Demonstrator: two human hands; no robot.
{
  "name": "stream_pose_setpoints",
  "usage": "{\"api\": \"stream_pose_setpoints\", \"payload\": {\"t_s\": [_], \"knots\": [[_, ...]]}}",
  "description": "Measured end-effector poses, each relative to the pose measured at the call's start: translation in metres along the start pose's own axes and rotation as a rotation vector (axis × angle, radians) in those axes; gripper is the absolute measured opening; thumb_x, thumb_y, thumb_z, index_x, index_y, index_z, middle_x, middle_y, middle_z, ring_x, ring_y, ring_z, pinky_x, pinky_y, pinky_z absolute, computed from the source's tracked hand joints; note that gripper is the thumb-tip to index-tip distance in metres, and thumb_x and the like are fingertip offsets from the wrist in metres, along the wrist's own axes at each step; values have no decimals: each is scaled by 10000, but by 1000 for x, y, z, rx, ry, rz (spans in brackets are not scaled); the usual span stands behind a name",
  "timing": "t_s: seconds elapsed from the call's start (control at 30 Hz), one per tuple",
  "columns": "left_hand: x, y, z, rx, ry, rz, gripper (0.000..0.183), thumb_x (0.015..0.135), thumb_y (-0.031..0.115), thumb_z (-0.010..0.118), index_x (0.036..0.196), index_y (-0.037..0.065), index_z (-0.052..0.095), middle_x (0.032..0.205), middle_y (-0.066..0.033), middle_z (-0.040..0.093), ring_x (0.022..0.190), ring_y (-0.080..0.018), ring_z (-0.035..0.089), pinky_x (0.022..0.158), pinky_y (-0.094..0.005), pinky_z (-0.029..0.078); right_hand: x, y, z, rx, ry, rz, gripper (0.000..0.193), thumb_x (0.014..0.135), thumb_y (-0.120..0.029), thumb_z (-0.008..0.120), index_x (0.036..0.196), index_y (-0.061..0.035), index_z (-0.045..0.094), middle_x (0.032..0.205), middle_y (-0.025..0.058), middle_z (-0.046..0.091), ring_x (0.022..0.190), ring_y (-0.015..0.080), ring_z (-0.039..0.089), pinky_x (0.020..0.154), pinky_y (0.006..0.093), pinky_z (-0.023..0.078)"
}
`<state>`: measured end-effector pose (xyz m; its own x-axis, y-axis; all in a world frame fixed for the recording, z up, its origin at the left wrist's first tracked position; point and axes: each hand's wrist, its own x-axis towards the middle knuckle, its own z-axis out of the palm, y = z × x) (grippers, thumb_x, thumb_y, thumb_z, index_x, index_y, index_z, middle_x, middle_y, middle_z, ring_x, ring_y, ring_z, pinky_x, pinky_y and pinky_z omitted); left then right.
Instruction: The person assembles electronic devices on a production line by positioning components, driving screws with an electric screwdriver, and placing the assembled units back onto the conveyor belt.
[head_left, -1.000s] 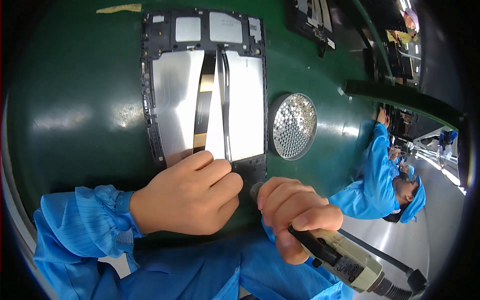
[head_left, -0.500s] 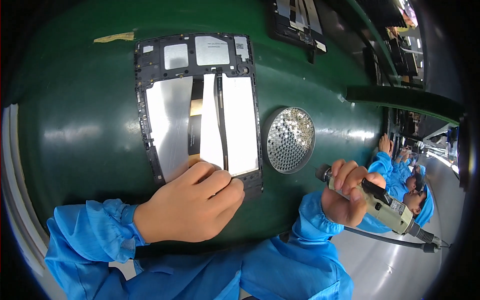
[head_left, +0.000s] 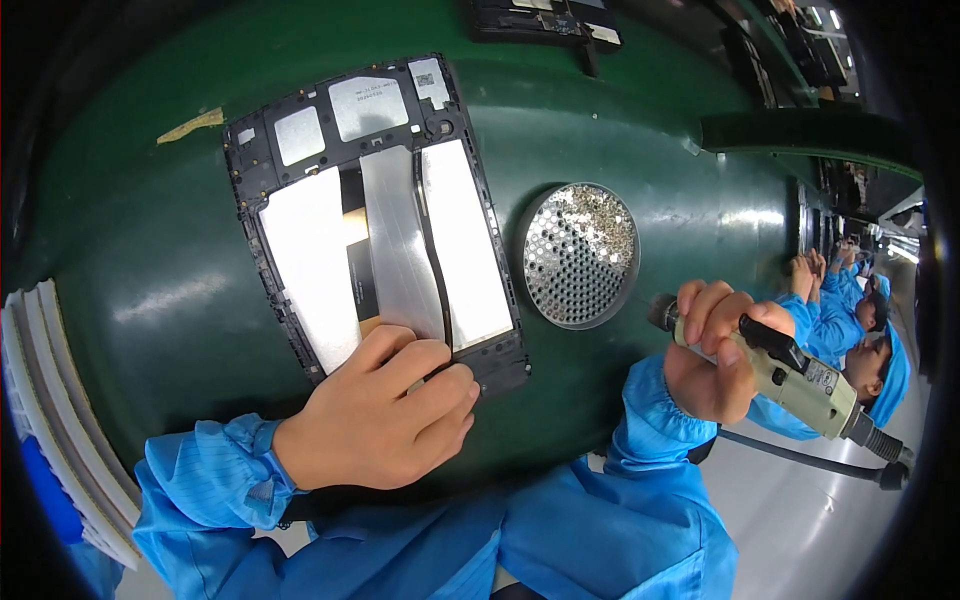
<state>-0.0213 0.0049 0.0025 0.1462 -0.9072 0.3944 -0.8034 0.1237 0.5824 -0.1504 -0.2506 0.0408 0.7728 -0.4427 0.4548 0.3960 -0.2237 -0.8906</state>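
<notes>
A tablet with its back off (head_left: 467, 245) lies on the green work surface, showing a black frame and bright silvery panels. My left hand (head_left: 385, 415) rests over its near edge, fingers curled together at the end of a grey strip (head_left: 400, 235) and a thin black ribbon cable (head_left: 430, 235). Whatever the fingertips pinch is hidden under them. My right hand (head_left: 715, 350) is wrapped round a beige corded electric screwdriver (head_left: 805, 393), its nose toward the left, off the tablet. Between tablet and screwdriver stands a round screw dish (head_left: 580, 256), with many holes and small screws heaped at its far side.
Another opened device (head_left: 545, 22) lies at the far edge. A scrap of yellowish tape (head_left: 190, 127) sits left of the tablet. A dark green rail (head_left: 810, 130) crosses at right. Co-workers in blue (head_left: 840, 320) sit at the right; stacked pale boards (head_left: 80, 420) stand at left.
The whole view has shifted and turned slightly, so the tablet appears more tilted. The strip now looks grey instead of bright white. Both hands keep their holds.
</notes>
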Motion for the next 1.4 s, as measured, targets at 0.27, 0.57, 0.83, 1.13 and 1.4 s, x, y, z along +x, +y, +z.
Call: {"api": "stream_pose_setpoints", "payload": {"t_s": [0.27, 0.57, 0.83, 1.13, 1.4], "knots": [[3, 2, 0, -27, 46, -13, 173, 658, 95, 721, 778, 12, 626, 922, -100, 586, 878, -270, 556, 774, -412, 457, -4, -1, 0, -14, 7, 2, 396, 778, -127, 522, 1170, -76, 503, 636, 26, 418, 581, 153, 420, 634, 374, 369], [1, 0, 3, 41, 54, 38, 227, 654, 95, 701, 850, -12, 659, 929, -134, 583, 870, -292, 562, 723, -433, 469, -4, 2, -1, 59, 69, -9, 365, 759, -63, 584, 1116, -42, 508, 661, 85, 515, 565, 207, 509, 596, 389, 420], [-1, -2, 0, -32, 23, 52, 242, 637, 94, 697, 850, -16, 662, 916, -139, 586, 857, -295, 566, 725, -430, 476, -6, 1, 0, 48, 95, 0, 364, 756, -75, 591, 1107, -32, 505, 649, 83, 508, 575, 215, 520, 612, 400, 430], [2, 0, -1, 11, 4, 15, 335, 632, 89, 701, 944, -24, 656, 975, -135, 577, 867, -297, 566, 743, -429, 476, -5, 2, 0, 40, 89, -16, 354, 749, -67, 580, 1094, -22, 513, 642, 88, 505, 579, 222, 531, 619, 406, 439], [0, 6, 0, 163, -62, 161, 229, 668, 74, 711, 853, -56, 677, 877, -121, 589, 859, -277, 583, 763, -423, 496, -9, 4, -7, 45, 54, -36, 375, 744, -56, 561, 1113, -22, 510, 678, 100, 526, 580, 220, 535, 628, 407, 447]]}}
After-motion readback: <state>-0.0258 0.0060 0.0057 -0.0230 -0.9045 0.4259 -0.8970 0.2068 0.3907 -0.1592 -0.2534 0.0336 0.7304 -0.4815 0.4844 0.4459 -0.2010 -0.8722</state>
